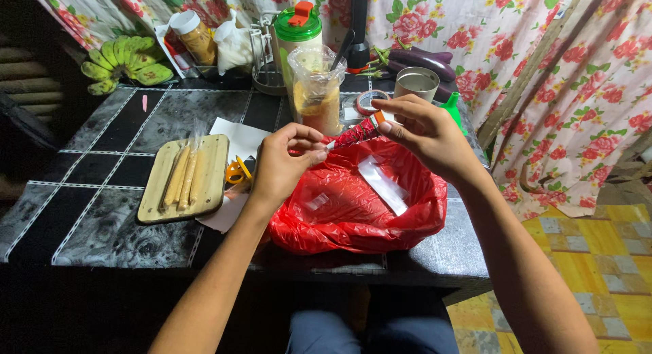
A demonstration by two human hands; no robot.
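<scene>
Red patterned cone, red plastic bag, rose-print curtain

Green bananas, steel cup

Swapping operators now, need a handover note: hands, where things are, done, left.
Left hand pinches the lower end of a small red patterned packet; right hand grips its upper end. Both hold it over the open red plastic bag on the table.
Done: three filled tubes lie on the wooden board.
Left: packet in hand looks unopened; yellow scissors beside the board.
</scene>
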